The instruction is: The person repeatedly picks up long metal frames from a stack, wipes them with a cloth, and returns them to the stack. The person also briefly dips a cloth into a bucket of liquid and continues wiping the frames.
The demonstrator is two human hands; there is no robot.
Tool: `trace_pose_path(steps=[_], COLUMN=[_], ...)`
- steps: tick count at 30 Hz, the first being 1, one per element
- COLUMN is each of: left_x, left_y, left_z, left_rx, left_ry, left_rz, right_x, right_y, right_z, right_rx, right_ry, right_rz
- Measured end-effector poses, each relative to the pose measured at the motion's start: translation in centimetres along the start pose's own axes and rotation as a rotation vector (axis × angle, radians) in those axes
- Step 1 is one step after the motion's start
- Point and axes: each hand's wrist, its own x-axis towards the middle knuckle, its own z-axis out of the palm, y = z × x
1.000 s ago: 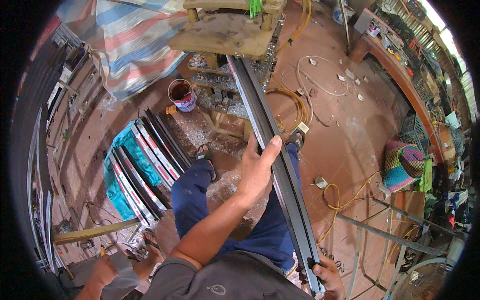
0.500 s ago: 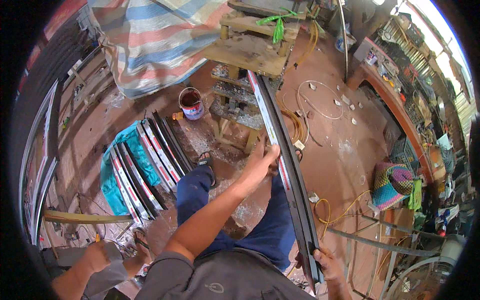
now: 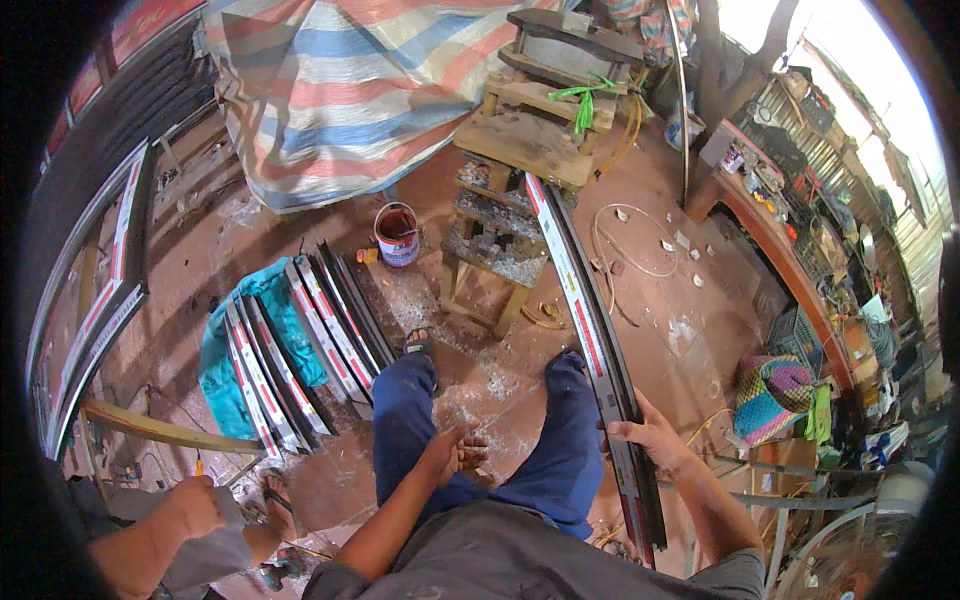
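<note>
Two grips: right hand (image 3: 651, 431) clamped on dark profile (image 3: 590, 320) near lower end; left hand (image 3: 453, 453) half-curled, loosely apart.

A long dark profile (image 3: 612, 380) — red-and-white strip along its left side — slants from upper left to lower right.

The shirt (image 3: 470, 550) is dark grey, the trousers (image 3: 562, 440) navy.

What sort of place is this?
Probably a small fabrication workshop, going by the long profile in the right hand, similar strips laid on a teal sheet, and a rough wooden stand with pale debris on its lower levels.
</note>
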Motion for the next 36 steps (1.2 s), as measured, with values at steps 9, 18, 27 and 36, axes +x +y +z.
trace_pose_path(steps=[9, 18, 27, 36], left_x=[-0.8, 0.5, 4.2, 4.9], left_y=[0.4, 0.5, -1.6, -0.2], left_z=[0.5, 3.4, 19.2, 22.9], left_rx=[0.213, 0.373, 0.929, 0.512], left_ry=[0.018, -0.062, -0.459, -0.269], left_rz=[0.054, 0.006, 0.721, 0.433], right_x=[-1.6, -11.4, -2.2, 1.1], right_y=[2.0, 13.2, 5.9, 9.3], right_z=[-0.7, -8.9, -6.1, 7.3], right_rx=[-0.068, -0.062, 0.812, 0.95], right_ry=[0.06, 0.438, 0.488, 0.305], right_rz=[-0.065, 0.025, -0.585, -0.486])
